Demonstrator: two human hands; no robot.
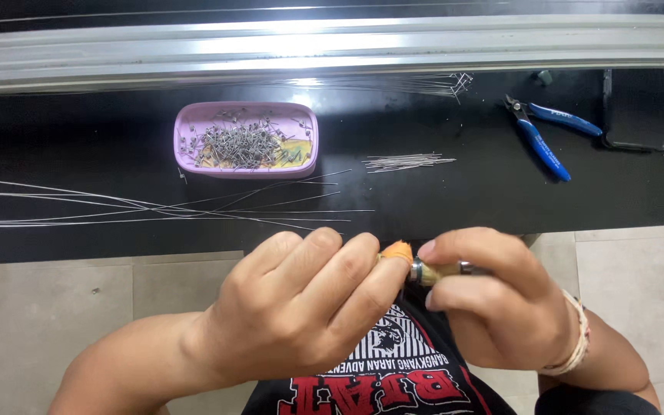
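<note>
Fingers of my left hand (301,303) curl narrowly, an orange cap (397,250) on the forefinger tip pressing the tool (439,270) end. Right of it, my right hand (489,296) grips that brass tool. Beyond the tool lie long wires (155,209), a pink tray (246,141) of pins, then blue cutters (547,134).

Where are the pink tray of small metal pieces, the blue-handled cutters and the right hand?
pink tray (186,131), head view, left rim.
blue-handled cutters (545,148), head view, lower handle.
right hand (493,296), head view, back of hand.
</note>
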